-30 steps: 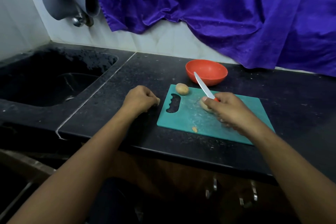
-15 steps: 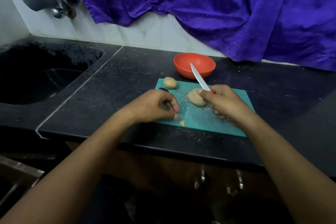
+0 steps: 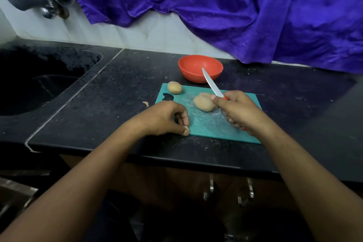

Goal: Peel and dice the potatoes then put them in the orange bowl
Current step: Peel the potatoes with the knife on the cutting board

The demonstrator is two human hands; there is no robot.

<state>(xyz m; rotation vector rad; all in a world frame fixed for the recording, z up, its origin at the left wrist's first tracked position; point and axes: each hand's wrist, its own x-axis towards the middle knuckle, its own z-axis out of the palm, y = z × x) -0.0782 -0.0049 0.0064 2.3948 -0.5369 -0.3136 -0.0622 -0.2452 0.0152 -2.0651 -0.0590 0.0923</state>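
Note:
A teal cutting board lies on the black counter. On it rest a large potato in the middle and a small potato at the far left corner. Behind the board stands the orange bowl, with nothing visible inside. My right hand grips a red-handled knife; its blade points up and away towards the bowl, and the fingertips touch the large potato. My left hand sits at the board's near left edge, thumb and fingertip pinching a small potato scrap.
A black sink is sunk into the counter at the left, with a tap on the wall above it. A purple cloth hangs over the back wall. One bit of peel lies on the counter left of the board.
My left hand came from the counter left of the board onto its near left edge and closed on the small scrap. My right hand kept the knife beside the large potato.

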